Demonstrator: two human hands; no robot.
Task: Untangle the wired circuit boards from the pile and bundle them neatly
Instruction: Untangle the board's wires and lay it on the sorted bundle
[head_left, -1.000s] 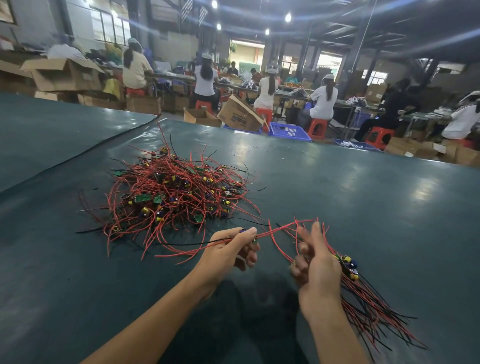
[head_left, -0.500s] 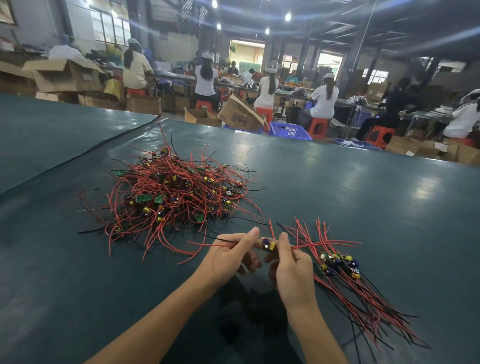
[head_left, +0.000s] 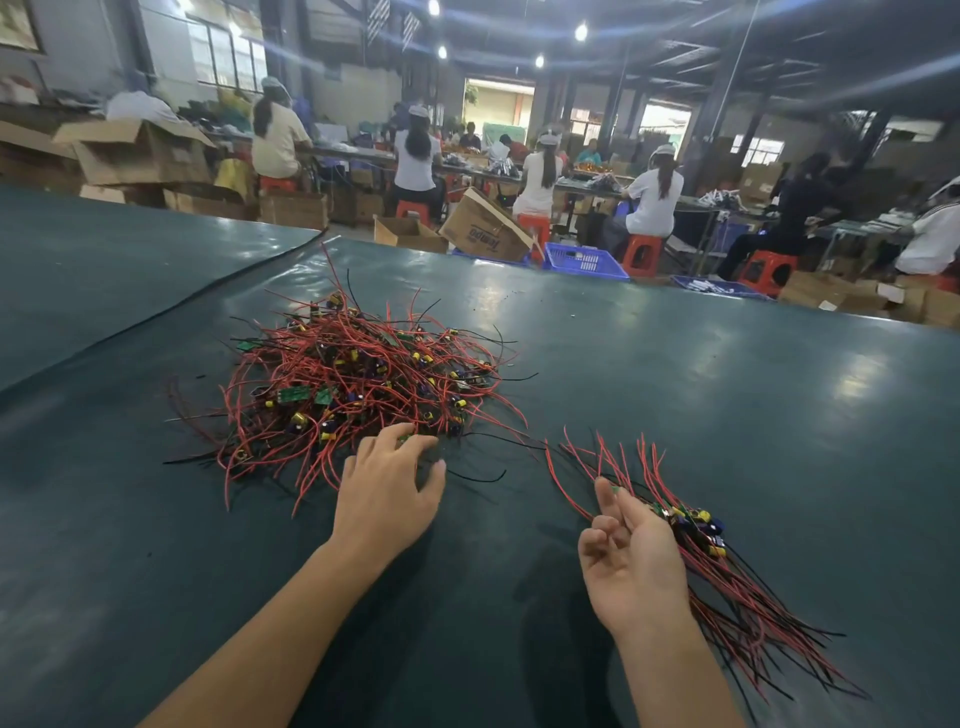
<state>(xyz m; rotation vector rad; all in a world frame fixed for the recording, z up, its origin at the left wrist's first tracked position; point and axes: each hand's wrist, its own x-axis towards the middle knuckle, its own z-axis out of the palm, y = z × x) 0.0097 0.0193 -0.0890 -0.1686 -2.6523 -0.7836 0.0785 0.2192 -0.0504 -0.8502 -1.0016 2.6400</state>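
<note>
Pile (head_left: 353, 384) of wired circuit boards at middle of worktop (head_left: 701, 405); bundle (head_left: 693, 525) toward near right edge. Left hand (head_left: 387, 491) fingers (head_left: 423, 442) spread wide, touching pile fringe. Right hand (head_left: 631, 564) fingers loosely curled, empty, beside bundle. Likely light, limp, snag-prone: pinch at board, not wire.

Factory assembly hall. Far side: workers (head_left: 540, 176) seated on red stools (head_left: 642, 253) along long benches (head_left: 696, 205), backs turned. Open cardboard boxes (head_left: 140, 156) far left, blue crates (head_left: 584, 262) on the floor. High beamed roof, hanging lamps (head_left: 581, 32). Near: broad green-covered worktable (head_left: 727, 415) bearing a pile of wired circuit boards (head_left: 353, 374).
</note>
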